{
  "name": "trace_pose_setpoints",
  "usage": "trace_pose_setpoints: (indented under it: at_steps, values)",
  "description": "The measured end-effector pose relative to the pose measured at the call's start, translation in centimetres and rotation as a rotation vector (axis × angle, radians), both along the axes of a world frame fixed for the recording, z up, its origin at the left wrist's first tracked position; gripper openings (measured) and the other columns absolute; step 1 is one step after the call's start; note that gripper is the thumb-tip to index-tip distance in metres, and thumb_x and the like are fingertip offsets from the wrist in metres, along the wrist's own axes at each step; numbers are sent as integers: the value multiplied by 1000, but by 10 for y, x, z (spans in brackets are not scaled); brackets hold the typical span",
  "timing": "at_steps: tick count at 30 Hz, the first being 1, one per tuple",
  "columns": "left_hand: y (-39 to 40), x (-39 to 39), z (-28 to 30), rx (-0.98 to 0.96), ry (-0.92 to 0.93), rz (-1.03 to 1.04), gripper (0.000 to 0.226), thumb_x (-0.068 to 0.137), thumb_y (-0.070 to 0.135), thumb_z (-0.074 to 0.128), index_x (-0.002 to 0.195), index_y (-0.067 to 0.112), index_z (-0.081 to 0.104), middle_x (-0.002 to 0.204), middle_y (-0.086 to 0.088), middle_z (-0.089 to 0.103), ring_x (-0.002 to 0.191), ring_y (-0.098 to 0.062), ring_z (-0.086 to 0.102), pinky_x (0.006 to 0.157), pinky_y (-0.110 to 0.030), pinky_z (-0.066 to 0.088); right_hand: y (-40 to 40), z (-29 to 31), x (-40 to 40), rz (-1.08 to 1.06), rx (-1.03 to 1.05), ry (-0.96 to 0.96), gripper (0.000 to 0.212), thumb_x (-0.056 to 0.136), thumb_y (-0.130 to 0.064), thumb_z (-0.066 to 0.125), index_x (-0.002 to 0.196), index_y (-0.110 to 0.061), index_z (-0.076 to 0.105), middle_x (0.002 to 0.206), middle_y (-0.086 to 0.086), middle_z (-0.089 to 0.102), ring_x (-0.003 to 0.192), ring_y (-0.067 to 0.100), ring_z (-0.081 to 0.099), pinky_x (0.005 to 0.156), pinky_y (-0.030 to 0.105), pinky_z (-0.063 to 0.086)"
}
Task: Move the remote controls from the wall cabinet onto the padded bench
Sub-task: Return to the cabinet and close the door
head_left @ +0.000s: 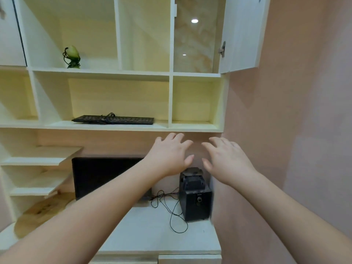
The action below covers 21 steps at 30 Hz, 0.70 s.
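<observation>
Left hand (169, 155) and right hand (226, 159) empty, fingers spread — no remotes visible; black box speaker (196, 197) at 6 o'clock risks a knock.

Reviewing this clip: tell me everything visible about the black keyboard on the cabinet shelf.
The black keyboard lies flat, long side facing out, in the wide middle compartment of the wall cabinet, near the shelf's front edge. It looks like dark plastic with rows of keys. Its black cable sits bundled on top, left of centre. Neither hand touches it; both are lower down.
</observation>
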<state>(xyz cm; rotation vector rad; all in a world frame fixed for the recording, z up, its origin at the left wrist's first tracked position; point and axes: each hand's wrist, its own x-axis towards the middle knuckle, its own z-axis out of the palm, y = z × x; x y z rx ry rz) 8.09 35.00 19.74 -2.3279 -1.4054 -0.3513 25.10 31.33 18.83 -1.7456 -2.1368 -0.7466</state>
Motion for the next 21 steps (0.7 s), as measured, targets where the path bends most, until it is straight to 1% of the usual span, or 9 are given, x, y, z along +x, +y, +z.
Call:
trace_pose_setpoints:
  at_steps: [5,11,17,21]
  values:
    - [44,-15,34,101,-20,-58,52,95,53,31,141,30,35,146,-3,38,134,-22,33,100,-49,37,42,27,-20,-35,27,5,49,92,-40,42,138,-23,40,144,4,41,131,23,38,104,35,29]
    - [90,-32,59,216,-79,-157,54,96,51,29,146,31,26,152,-1,31,139,-19,26,103,-45,35,88,66,-25,-60,28,57,50,94,-43,40,142,-27,37,146,0,38,132,21,35,103,36,33]
    - [127,-28,71,237,-149,-223,54,95,52,31,145,33,28,151,1,32,139,-17,27,102,-41,35,110,92,-12,-119,77,63,51,94,-42,41,142,-26,37,145,0,39,133,21,35,104,37,33]
    - [144,-11,82,262,-182,-282,54,95,52,32,145,33,28,149,3,34,138,-16,29,103,-39,34,118,104,2,-116,119,110,55,94,-43,42,145,-27,31,147,-1,35,131,21,37,102,36,35]
